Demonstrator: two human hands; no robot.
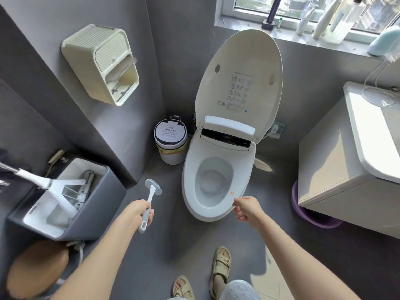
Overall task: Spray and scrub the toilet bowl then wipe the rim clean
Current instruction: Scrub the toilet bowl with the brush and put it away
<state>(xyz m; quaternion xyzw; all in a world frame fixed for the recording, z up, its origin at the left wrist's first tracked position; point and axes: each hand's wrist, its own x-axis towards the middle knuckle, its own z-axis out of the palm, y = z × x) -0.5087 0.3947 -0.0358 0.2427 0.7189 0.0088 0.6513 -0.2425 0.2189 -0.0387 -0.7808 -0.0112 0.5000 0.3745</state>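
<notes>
i've got my left hand (138, 210) clamped round the handle of the toilet brush (149, 202), fingers wrapped tight, brush head up and tilted fwd over the grey floor, just left of the toilet (216, 204) and not touching it. brush head is a flat white disc w/ short bristles, handle end pokes out below my fist

my right hand (246, 210) is at the front right edge of the toilet seat (240, 180), thumb and forefinger pinched close together right by the rim near a small red sticker (232, 193); can't tell if they actually touch the seat, nothing visibly held between them, other fingers curled loosely

toilet bowl (213, 180) sits open in front of me, lid (238, 83) raised upright against the back wall, seat down, water at the bottom looks clear

small white bin (171, 144) stands in the corner just left of the toilet. grey mop bucket (104, 213) w/ a white mop (56, 189) in it is at far left. vanity cabinet (329, 161) on the right, purple basin (311, 215) tucked under it. my sandalled feet (220, 267) are on the floor behind the toilet front
</notes>
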